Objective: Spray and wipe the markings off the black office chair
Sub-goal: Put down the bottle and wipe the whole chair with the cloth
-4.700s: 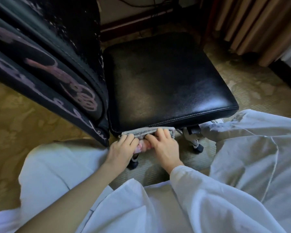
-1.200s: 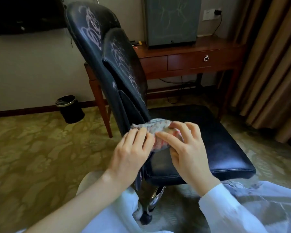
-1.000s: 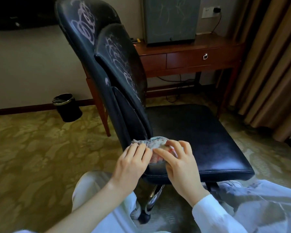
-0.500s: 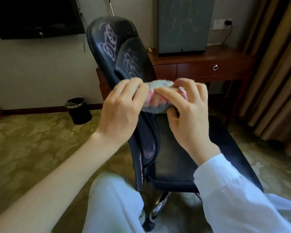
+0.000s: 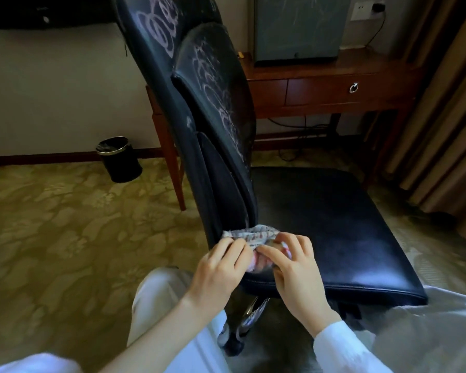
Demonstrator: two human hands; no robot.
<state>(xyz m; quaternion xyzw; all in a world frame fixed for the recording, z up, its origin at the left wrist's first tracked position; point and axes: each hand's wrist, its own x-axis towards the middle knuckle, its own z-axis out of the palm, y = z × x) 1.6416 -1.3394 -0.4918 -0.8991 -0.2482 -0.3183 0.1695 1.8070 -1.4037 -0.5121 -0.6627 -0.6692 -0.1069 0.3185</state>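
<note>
The black office chair stands in front of me, side-on, its seat to the right. Pale pink scribbles cover the backrest from top to lower cushion. A bunched grey and pink cloth lies at the seat's near rear corner, where the backrest meets the seat. My left hand pinches the cloth's left end. My right hand holds its right end with curled fingers. No spray bottle is in view.
A wooden desk with a drawer stands behind the chair, a dark grey box on top. A black waste bin sits on the patterned carpet at left. Curtains hang at right. My light-trousered knees are below.
Half a second ago both hands held the cloth high against the backrest. They have since come down with it to the seat's rear corner.
</note>
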